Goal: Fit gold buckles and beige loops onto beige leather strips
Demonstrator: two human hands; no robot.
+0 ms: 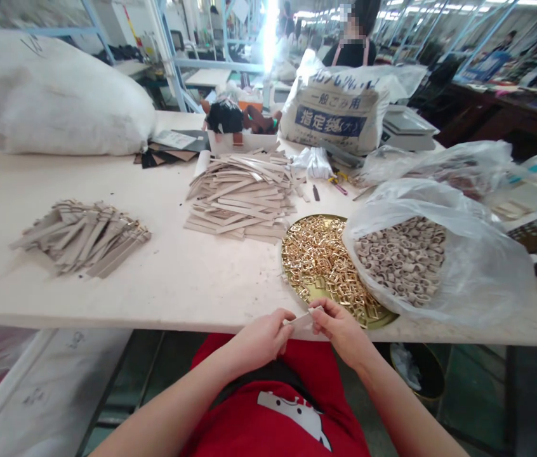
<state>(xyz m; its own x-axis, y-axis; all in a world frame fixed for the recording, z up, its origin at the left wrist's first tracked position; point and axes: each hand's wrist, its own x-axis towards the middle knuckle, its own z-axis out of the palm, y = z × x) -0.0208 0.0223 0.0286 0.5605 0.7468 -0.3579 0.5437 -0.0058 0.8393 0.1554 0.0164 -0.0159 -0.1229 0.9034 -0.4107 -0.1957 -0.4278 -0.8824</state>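
**Both hands (pixel 301 333) pinch a pale leather strip (pixel 301 320) at the table's near edge**

The strip lies crosswise at lower centre of the frame, its ends held between the thumbs and fingers of both hands; the left hand (pixel 261 341) and the right hand (pixel 339 330) are narrowly closed on it, knuckles nearly meeting, just above the lap and a red T-shirt (pixel 273 406); the right hand sits just beside the rim of a round gold tray (pixel 383 317), which is heaped with gold-coloured metal fittings (pixel 318 266); a clear plastic bag (pixel 482 266) of small leather-wrapped loops (pixel 402 260) rests against the tray's right side, partly overlapping it; farther up, at centre, lies a loose stack of pale leather strips (pixel 240 197), and a smaller pile of similar strips (pixel 80 238) sits at left on the white worktable (pixel 106 298); small hand tools, one with yellow and pink handles (pixel 338 182), lie right of the stack; a white tray of dark and brown pieces (pixel 242 143) stands beyond it; a large white sack (pixel 54 95) fills the upper left, and a printed refuse bag (pixel 335 108) stands at upper centre; behind that bag, at the top of the frame, a co-worker (pixel 351 54) in a dark top and apron straps stands at the table's far side; a dark bin (pixel 416 371) sits under the table at lower right.
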